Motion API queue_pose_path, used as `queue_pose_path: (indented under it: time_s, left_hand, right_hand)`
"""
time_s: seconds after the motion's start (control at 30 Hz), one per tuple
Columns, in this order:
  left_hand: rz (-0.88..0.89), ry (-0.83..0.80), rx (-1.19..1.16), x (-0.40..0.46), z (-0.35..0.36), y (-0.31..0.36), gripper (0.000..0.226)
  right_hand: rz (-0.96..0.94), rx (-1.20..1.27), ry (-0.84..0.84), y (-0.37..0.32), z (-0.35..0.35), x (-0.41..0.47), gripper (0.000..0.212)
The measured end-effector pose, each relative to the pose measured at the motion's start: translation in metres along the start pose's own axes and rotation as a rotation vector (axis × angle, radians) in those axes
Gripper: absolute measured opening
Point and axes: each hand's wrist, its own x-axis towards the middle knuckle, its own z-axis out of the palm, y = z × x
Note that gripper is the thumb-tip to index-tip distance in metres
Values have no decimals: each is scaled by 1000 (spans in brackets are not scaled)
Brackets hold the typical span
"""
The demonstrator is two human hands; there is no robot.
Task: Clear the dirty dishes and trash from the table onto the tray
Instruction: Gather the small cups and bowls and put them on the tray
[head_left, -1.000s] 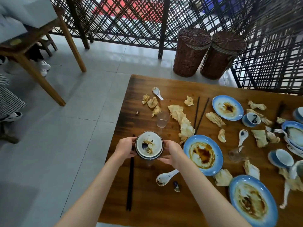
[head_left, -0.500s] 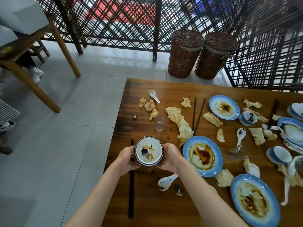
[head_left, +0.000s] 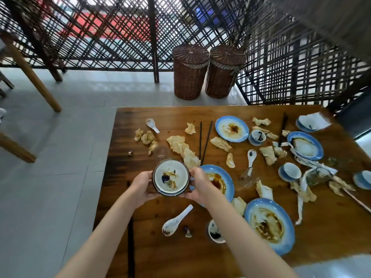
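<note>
Left hand [head_left: 143, 185] & right hand [head_left: 197, 184] cup 1 soiled bowl [head_left: 170, 179] by its sides, fingers curled round it, level w/ scraps inside, above table [head_left: 220, 257].

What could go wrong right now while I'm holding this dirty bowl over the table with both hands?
The bowl, held between left hand and right hand, has sauce and scraps inside, so tilting it could spill them. A clear glass stands just beyond it and might get knocked. Your right forearm passes over a small cup and close to a soup spoon, which it could sweep aside.

soiled dark-rimmed bowl [head_left: 170, 179], upright, held aloft
</note>
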Motion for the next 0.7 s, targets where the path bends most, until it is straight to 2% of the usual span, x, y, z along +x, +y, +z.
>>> queue_pose_path:
  time_s: [0.27, 0.37, 0.63, 0.7]
  left_hand:
    - [60, -91, 95, -28, 100, 2, 26]
    - [76, -120, 113, -35, 140, -5, 25]
    - [116, -128, 120, -60, 243, -37, 24]
    - [123, -119, 106, -65, 270, -44, 23]
  right_hand:
    - [-65, 23, 54, -46, -90, -17, 20]
    - [-57, 6, 42, -63, -127, -22, 25]
    - [-30, -29, -13, -105, -230, -23, 35]
    - [-27, -28, -9, -114, -256, -25, 30]
